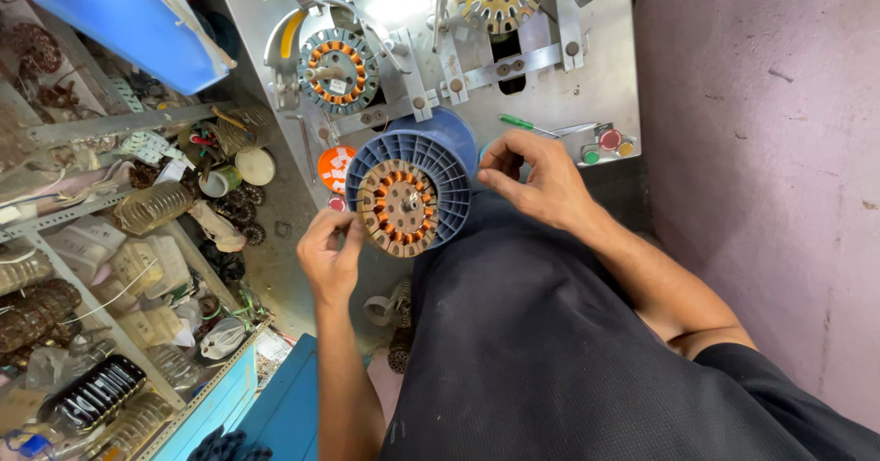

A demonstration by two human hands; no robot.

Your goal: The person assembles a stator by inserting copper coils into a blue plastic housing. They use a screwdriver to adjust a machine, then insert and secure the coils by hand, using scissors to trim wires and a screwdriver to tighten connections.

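both hands pinch at a wound stator (398, 208) on a blue spool (440, 163) — left hand (328, 252) fingertips together, right hand (532, 179) likewise. whatever they grip is too fine to see. a hard tug could likely snap thin wire — or shift the stator.

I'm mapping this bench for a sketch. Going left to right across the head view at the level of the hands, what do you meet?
Metal shelf rack → left hand → stator core on the blue spool → right hand → pink wall.

You are holding a round stator core (398, 208) with copper-wound slots facing you, lying flat atop a blue ribbed spool (440, 163) resting on your lap.
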